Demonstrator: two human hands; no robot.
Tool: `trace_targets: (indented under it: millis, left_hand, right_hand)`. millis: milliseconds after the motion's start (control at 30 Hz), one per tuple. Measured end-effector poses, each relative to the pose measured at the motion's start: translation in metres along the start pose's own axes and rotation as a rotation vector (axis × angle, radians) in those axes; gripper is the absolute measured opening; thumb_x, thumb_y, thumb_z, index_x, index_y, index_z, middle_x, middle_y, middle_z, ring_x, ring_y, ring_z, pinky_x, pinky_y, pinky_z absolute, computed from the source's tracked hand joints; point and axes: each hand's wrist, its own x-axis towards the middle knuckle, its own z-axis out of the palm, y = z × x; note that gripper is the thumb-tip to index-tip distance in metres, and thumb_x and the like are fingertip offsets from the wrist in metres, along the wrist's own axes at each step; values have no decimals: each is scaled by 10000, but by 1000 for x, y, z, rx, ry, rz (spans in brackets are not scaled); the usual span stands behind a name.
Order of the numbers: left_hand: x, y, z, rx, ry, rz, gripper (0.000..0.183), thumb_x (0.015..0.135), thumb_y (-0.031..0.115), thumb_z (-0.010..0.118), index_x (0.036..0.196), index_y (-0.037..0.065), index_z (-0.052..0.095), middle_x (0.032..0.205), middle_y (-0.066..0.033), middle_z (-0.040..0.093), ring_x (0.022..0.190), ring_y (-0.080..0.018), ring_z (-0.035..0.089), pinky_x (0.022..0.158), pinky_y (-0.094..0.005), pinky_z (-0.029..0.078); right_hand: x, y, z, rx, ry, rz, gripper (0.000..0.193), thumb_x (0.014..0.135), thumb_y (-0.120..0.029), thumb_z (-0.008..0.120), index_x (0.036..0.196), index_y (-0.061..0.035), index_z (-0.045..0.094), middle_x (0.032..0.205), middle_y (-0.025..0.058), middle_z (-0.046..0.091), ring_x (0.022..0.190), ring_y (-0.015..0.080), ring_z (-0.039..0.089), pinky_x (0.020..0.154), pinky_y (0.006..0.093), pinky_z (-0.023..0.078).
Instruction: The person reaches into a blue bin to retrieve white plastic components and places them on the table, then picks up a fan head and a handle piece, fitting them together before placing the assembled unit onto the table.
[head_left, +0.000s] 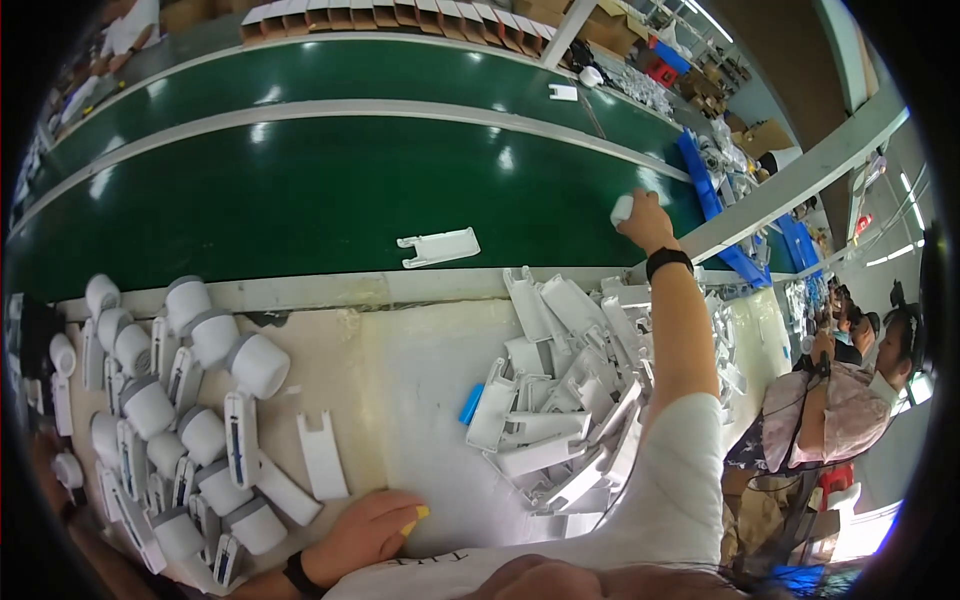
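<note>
My right hand (648, 222) reaches far out over the green conveyor belt (330, 190), its fingers closed on a small white plastic part (622, 210). Most of that part's shape is hidden behind the fingers. My left hand (370, 530) rests low at the near edge of the worktable, with yellow covers on its fingertips, and nothing shows in it. A flat white plastic cover (323, 458) with a notched end lies just beyond it. To its left stand several white handheld devices (200, 430) with rounded heads. Another notched white cover (440, 247) lies on the belt.
A loose heap of white plastic shells (560, 400) covers the table's right half, with a blue piece (472, 404) at its edge. A pale rail (400, 287) borders the belt. A white slanted post (800, 190) and a seated person (820, 420) are at right. Open cartons (400, 18) line the far side.
</note>
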Motion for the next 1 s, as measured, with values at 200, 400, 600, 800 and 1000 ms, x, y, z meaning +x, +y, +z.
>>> trace_targets:
  millis: [200, 400, 600, 800, 1000]
  left_hand:
    - [-6, 26, -2, -12, 75, -104, 390, 749, 117, 636, 1118, 37, 540, 1118, -152, 560, 1038, -308, 527, 877, -352, 426]
    - [-2, 60, -8, 264, 729, 33, 764, 714, 198, 709, 1316, -25, 295, 1265, -240, 420, 1182, -376, 411, 972, -408, 340]
    - [-22, 57, -12, -585, 303, -11, 494, 725, 168, 717, 1158, 46, 515, 1130, -86, 553, 1046, -181, 530, 882, -331, 413]
    - [-33, 43, -5, -869, 195, -95, 388, 765, 74, 654, 1131, 31, 535, 1033, -40, 590, 954, -123, 543, 827, -287, 448]
    - [-42, 25, 8, -849, 138, -49, 410, 791, 55, 601, 1186, 22, 494, 1095, -58, 570, 977, -138, 548, 854, -297, 445]
  right_hand:
    - [-131, -83, -106, 675, 249, -583, 699, 684, -152, 724, 1282, -67, 372, 1125, 151, 488, 934, 234, 555, 824, 307, 450]
    - [-276, -141, -130, 972, -321, -1255, 777, 612, -170, 810, 1269, -92, 402, 1144, 116, 495, 1049, 267, 504, 875, 352, 415]
    - [-316, -192, -125, 908, -726, -1375, 697, 756, -368, 668, 1290, -25, 380, 1179, 164, 490, 1075, 276, 487, 910, 366, 396]
    - [-165, -247, -31, 599, -17, -747, 627, 839, -488, 494, 1281, -48, 419, 1295, 192, 425, 1219, 330, 383, 986, 368, 341]
    - [-152, -266, -4, 310, -72, -601, 594, 748, -438, 605, 1205, -75, 493, 1185, 178, 477, 1112, 342, 467, 922, 393, 395]
